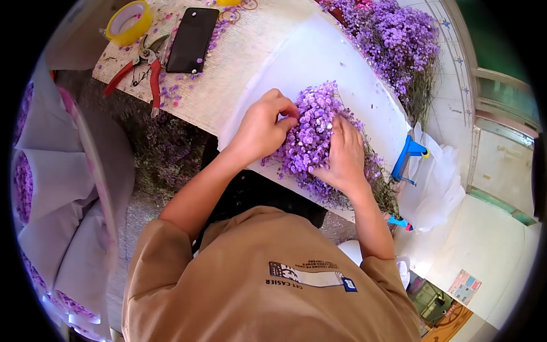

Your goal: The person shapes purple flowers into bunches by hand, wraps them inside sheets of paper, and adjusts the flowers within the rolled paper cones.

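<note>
A bunch of small purple flowers (310, 134) lies on white sheet material (296, 62) over the table's near edge, its thin green stems pointing to the lower right. My left hand (268, 125) is at the bunch's left side, fingers curled and thumb and forefinger pinched together against the blossoms. Whatever is between those fingertips is too small to make out. Cupped around the right side of the bunch is my right hand (346, 151), with its fingers along the top and the thumb on the near side.
Red-handled pruning shears (149, 57), a dark phone (192, 40) and a yellow tape roll (129, 23) lie at the table's upper left. More purple flowers (399, 40) are piled at the upper right. A blue tool (405, 158) sits at the table's right edge. Wrapped bouquets (57, 176) stand at left.
</note>
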